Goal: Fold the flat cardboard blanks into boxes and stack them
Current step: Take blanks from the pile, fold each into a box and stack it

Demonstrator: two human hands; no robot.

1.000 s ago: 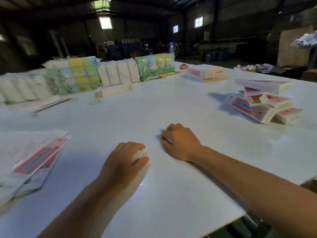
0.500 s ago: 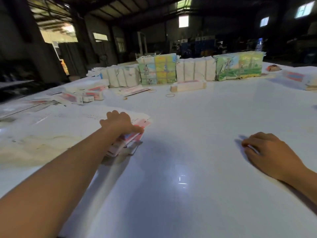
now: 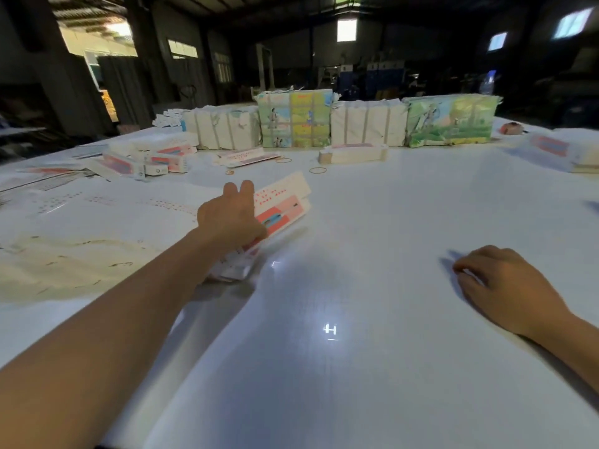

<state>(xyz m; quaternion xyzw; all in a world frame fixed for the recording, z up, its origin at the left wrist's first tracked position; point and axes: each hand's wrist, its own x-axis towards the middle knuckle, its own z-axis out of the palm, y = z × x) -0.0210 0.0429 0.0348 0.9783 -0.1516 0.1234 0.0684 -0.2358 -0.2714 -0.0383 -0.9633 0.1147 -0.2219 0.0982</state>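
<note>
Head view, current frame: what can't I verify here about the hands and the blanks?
- Left hand: its palm side is hidden behind its own back, so the grip on the top blank is unclear.
- Pile of blanks: covered by hand and forearm; count unreadable.
- Right hand: fingertips curl under; whether anything is beneath cannot be told.
- Print on the blank: too blurred to read.

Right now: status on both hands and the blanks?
Left hand holds top flat blank, lifting it off the pile. Right hand rests on the table, fingers loosely curled, holding nothing. Path between hands clear.
</note>
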